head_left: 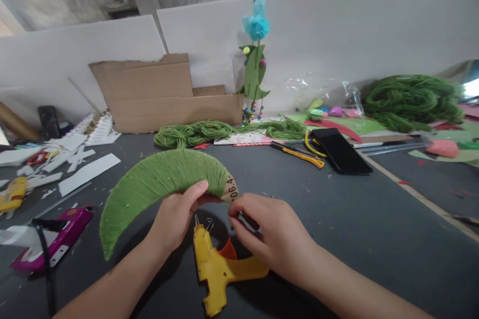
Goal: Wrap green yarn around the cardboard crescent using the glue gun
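Note:
A crescent (pixel 149 184) wrapped in green yarn hangs tilted above the dark table, its right tip showing bare printed cardboard. My left hand (pixel 175 214) grips its inner edge, thumb on the front face. At the bare tip, my right hand (pixel 265 229) has thumb and fingers pinched together; what lies between them is too small to make out. Below the hands a yellow glue gun (pixel 213 264) with an orange trigger rests on the table, its handle partly under my right hand. Green yarn (pixel 194 132) lies in a loose bundle behind the crescent.
A black phone (pixel 342 152) and a yellow cutter (pixel 303 156) lie right of centre. White scraps (pixel 90 174) and a magenta tool (pixel 60 239) are on the left. Cardboard (pixel 149 92) and a hanging ornament (pixel 255 70) stand behind; a big yarn pile (pixel 411 99) sits back right.

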Available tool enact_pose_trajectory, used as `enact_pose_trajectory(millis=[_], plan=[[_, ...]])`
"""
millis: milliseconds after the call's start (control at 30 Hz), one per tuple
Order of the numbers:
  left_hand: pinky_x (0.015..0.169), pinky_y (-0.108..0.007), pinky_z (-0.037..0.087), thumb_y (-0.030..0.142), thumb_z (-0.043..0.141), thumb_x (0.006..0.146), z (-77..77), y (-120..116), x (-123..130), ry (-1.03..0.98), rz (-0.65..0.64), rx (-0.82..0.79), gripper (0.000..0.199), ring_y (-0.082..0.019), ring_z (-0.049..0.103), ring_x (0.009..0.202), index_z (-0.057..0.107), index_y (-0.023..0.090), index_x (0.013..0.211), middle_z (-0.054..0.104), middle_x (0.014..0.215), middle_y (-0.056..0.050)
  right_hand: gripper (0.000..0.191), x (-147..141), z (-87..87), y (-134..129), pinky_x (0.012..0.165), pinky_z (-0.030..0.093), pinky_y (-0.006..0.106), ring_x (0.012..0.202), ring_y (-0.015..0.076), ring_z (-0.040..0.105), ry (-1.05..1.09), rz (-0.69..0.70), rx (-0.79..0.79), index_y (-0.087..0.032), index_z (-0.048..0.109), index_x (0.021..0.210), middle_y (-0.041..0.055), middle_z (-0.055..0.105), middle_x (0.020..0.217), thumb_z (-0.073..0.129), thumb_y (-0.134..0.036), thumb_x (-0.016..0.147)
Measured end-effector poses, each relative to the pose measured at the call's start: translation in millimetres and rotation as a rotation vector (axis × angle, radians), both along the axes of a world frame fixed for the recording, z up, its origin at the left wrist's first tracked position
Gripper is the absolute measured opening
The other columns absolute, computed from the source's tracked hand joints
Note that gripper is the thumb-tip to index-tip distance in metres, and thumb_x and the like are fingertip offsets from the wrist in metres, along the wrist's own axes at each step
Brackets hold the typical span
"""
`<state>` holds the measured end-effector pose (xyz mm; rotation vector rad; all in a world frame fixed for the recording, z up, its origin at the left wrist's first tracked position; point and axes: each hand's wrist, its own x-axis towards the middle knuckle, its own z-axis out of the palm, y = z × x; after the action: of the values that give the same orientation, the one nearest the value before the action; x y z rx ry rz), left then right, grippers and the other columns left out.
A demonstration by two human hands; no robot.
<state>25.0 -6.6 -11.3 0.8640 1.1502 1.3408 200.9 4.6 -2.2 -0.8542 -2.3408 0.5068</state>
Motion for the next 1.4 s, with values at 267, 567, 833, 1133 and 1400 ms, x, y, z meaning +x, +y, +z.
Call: enact_pose_trajectory(millis=[267,567,833,1133,1400], plan=[[0.075,-0.027,0.050,0.020,0.063,0.072,7.9,3.9,3.2,-0.275,0.020,0.044,0.009,-0.016,0.063,0.079,0.069,0.014,0.077,0.071,0.081,-0.003,0.007,-4.3,-10.3,-1.2,0.048,0.033,0.019,0.048,0.0103,0.047,-0.022,-0.022,-0.044,-0.019,0.045,0.084,-0.0020,0.056,0.060,0.039,-0.016,0.083],[0.051,-0.020,0.052,0.011,0.059,0.074,12.1,12.0,-10.2,-0.507,0.084,-0.052,0.008,-0.010,0.061,0.058,0.065,0.014,0.071,0.067,0.067,-0.001,0.009,-3.8,-3.5,3.5,0.053,0.037,0.021,0.056,0.0111,0.055,0.018,0.022,-0.331,-0.021,0.040,0.085,-0.0018,0.063,0.067,0.039,-0.012,0.083],[0.068,-0.020,0.057,0.008,0.062,0.072,9.6,9.1,-1.5,-0.500,0.159,0.024,0.009,-0.008,0.063,0.062,0.066,0.013,0.065,0.068,0.066,0.001,0.017,-4.6,-11.1,10.2,0.056,0.039,0.020,0.059,0.0114,0.059,-0.017,0.016,-0.285,-0.018,0.058,0.076,-0.0005,0.066,0.067,0.044,-0.021,0.085],[0.053,-0.017,0.055,0.013,0.061,0.073,12.5,9.7,-7.0,-0.465,0.145,-0.008,0.012,-0.007,0.059,0.050,0.064,0.016,0.062,0.063,0.054,0.004,0.026,-3.8,-20.6,16.8,0.055,0.037,0.023,0.061,0.0155,0.060,-0.253,-0.081,-0.019,-0.018,0.065,0.075,0.0044,0.066,0.066,0.042,-0.023,0.087],[0.040,-0.020,0.043,0.027,0.060,0.074,8.8,4.2,-8.0,-0.025,-0.078,0.039,0.016,-0.010,0.053,0.043,0.064,0.013,0.066,0.060,0.053,0.001,0.052,7.9,-12.4,35.8,0.095,0.033,0.042,0.111,0.0217,0.047,0.294,-0.134,-0.248,-0.022,0.051,0.114,0.0060,0.056,0.119,0.044,-0.005,0.065]])
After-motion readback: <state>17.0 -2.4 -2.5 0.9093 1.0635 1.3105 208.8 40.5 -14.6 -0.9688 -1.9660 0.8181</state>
